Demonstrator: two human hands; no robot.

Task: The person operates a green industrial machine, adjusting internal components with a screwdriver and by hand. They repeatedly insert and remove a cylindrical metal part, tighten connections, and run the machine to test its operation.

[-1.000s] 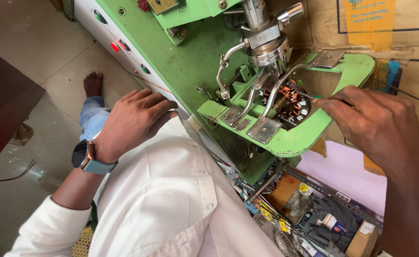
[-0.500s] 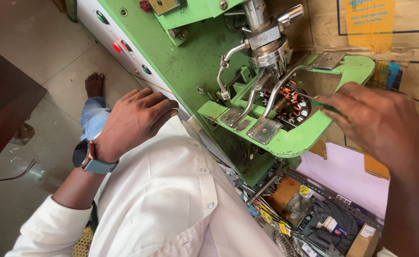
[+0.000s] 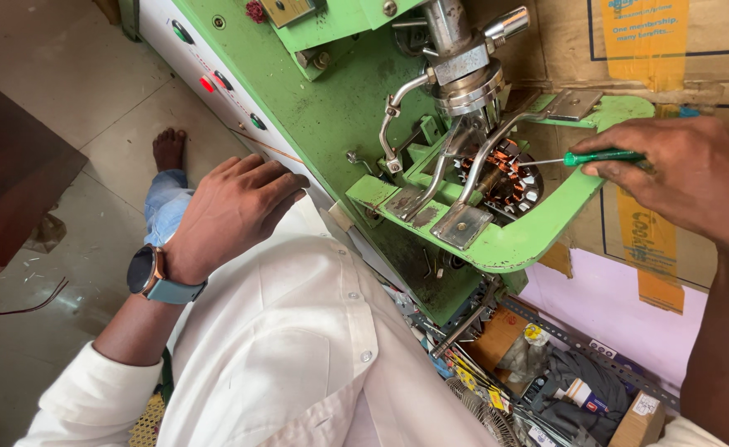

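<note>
A green winding machine (image 3: 331,108) stands in front of me, with a curved green bracket (image 3: 538,232) around a motor stator (image 3: 509,178) wound with copper wire. My right hand (image 3: 679,178) grips a green-handled screwdriver (image 3: 600,156) whose thin shaft points left at the stator. A steel spindle (image 3: 464,62) hangs above the stator with metal forming arms (image 3: 455,186) below it. My left hand (image 3: 236,207) rests flat on my knee beside the machine's white control panel (image 3: 215,70), holding nothing. A dark watch (image 3: 145,273) sits on that wrist.
A box of mixed parts, packets and cables (image 3: 563,381) lies low at the right. Cardboard with orange tape (image 3: 654,223) backs the machine. A bare foot (image 3: 168,149) rests on the tiled floor (image 3: 58,91). A dark wooden piece (image 3: 0,190) is at the left.
My right hand has drawn back to the right and slightly up, and the green screwdriver handle now shows in it. The left hand has stayed on the knee.
</note>
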